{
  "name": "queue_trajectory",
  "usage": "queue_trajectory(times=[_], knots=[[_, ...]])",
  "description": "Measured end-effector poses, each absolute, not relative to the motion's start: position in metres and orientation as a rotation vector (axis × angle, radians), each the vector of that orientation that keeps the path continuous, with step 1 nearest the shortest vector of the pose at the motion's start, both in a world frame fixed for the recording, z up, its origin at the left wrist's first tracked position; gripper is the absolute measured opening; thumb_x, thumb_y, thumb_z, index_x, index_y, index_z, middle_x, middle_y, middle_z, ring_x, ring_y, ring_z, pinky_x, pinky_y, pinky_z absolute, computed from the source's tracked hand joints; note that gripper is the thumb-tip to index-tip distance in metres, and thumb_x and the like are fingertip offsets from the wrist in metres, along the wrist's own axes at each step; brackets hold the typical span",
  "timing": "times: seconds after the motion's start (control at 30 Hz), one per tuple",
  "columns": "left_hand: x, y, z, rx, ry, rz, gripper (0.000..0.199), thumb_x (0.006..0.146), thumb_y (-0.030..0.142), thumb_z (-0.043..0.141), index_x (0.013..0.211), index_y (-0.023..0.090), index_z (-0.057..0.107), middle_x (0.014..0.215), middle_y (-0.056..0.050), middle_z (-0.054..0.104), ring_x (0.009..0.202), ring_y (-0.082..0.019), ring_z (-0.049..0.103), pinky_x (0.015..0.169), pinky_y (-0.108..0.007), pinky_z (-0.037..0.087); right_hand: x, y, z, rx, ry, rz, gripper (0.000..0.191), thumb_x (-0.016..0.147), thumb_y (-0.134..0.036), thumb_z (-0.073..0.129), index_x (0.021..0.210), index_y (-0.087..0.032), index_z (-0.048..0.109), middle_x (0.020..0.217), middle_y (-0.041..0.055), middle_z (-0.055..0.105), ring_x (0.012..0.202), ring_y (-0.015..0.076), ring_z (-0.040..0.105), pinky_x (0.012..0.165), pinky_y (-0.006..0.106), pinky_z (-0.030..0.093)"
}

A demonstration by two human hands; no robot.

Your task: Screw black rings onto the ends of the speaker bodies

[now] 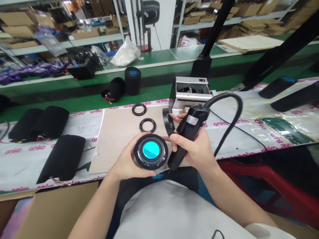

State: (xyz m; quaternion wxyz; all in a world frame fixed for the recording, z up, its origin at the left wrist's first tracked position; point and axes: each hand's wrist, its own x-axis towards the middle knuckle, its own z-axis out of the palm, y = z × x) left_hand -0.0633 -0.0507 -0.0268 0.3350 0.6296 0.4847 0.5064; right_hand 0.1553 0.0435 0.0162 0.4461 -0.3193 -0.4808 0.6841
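Speaker cap (151, 152) with a blue centre sits gripped in the left hand (127, 162), held over a cardboard sheet (112, 142). The right hand (193, 149) clenches a black corded tool (189, 126), its fingers touching a dark ring (165, 121) standing edge-on. Two more rings (148, 125) lie flat on the sheet.

The head camera faces forward and down; the left hand (123, 164) and right hand (193, 149) sit close, lower centre; shelves (67, 41) stand farther off along the top edge.
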Motion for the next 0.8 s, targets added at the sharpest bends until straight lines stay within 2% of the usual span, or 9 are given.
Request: queue_trajectory(times=[0.07,0.23,0.3,0.4,0.47,0.63,0.7,0.8], knots=[[-0.049,-0.05,-0.037,1.603,1.423,1.517,0.108,0.058,0.051,0.107,0.151,0.027,0.056,0.144,-0.016,0.07,0.132,-0.039,0.072,0.11,-0.052,0.062,0.169,0.045,0.027,-0.867,-1.357,1.568,0.067,0.076,-0.034,0.098,0.133,-0.029,0.063,0.07,-0.0061,0.069,0.054,0.0158,0.064,0.068,0.039,0.065],[-0.028,-0.049,-0.05,1.534,1.567,1.648,0.115,0.062,0.051,0.105,0.158,0.029,0.046,0.156,-0.016,0.059,0.14,-0.037,0.067,0.118,-0.051,0.056,0.191,0.046,0.056,-0.994,-1.793,1.339,0.072,0.072,-0.04,0.1,0.137,-0.032,0.07,0.069,-0.0043,0.067,0.058,0.0169,0.064,0.058,0.032,0.058],[-0.027,-0.049,-0.048,1.539,1.511,1.631,0.117,0.064,0.05,0.105,0.161,0.033,0.043,0.159,-0.015,0.058,0.144,-0.037,0.064,0.12,-0.052,0.054,0.191,0.047,0.063,-0.97,-1.919,1.31,0.069,0.073,-0.039,0.099,0.136,-0.035,0.07,0.082,-0.003,0.072,0.069,0.0181,0.069,0.063,0.031,0.061],[-0.029,-0.05,-0.045,1.559,1.469,1.62,0.12,0.065,0.052,0.104,0.165,0.034,0.039,0.161,-0.015,0.057,0.151,-0.039,0.059,0.125,-0.053,0.05,0.185,0.046,0.07,-0.895,-2.07,1.28,0.065,0.076,-0.031,0.096,0.135,-0.039,0.07,0.111,-0.0039,0.077,0.091,0.0201,0.075,0.08,0.032,0.065],[-0.029,-0.052,-0.044,1.558,1.456,1.615,0.122,0.066,0.054,0.103,0.167,0.034,0.037,0.162,-0.016,0.057,0.153,-0.039,0.057,0.125,-0.054,0.05,0.178,0.045,0.073,-0.857,-2.175,1.255,0.064,0.077,-0.024,0.093,0.134,-0.042,0.069,0.119,-0.0062,0.077,0.098,0.0199,0.076,0.087,0.031,0.065],[-0.024,-0.055,-0.044,1.493,1.415,1.65,0.127,0.073,0.053,0.1,0.172,0.04,0.022,0.172,-0.014,0.047,0.159,-0.038,0.05,0.127,-0.053,0.049,0.167,0.045,0.076,-0.887,-2.389,1.142,0.086,0.077,-0.024,0.092,0.15,-0.054,0.058,0.141,-0.0109,0.072,0.118,0.0231,0.076,0.094,0.031,0.064],[-0.023,-0.054,-0.042,1.495,1.402,1.653,0.125,0.075,0.051,0.099,0.172,0.041,0.022,0.171,-0.013,0.049,0.157,-0.037,0.053,0.126,-0.051,0.05,0.166,0.047,0.077,-0.865,-2.372,1.161,0.086,0.077,-0.024,0.093,0.15,-0.052,0.058,0.139,-0.0096,0.072,0.115,0.0218,0.076,0.092,0.03,0.064],[-0.022,-0.052,-0.035,1.546,1.374,1.648,0.125,0.074,0.048,0.101,0.172,0.04,0.024,0.161,-0.012,0.058,0.147,-0.035,0.063,0.122,-0.047,0.054,0.168,0.051,0.079,-0.827,-2.301,1.239,0.077,0.077,-0.028,0.094,0.145,-0.041,0.062,0.125,-0.0051,0.076,0.106,0.0199,0.077,0.087,0.027,0.063]])
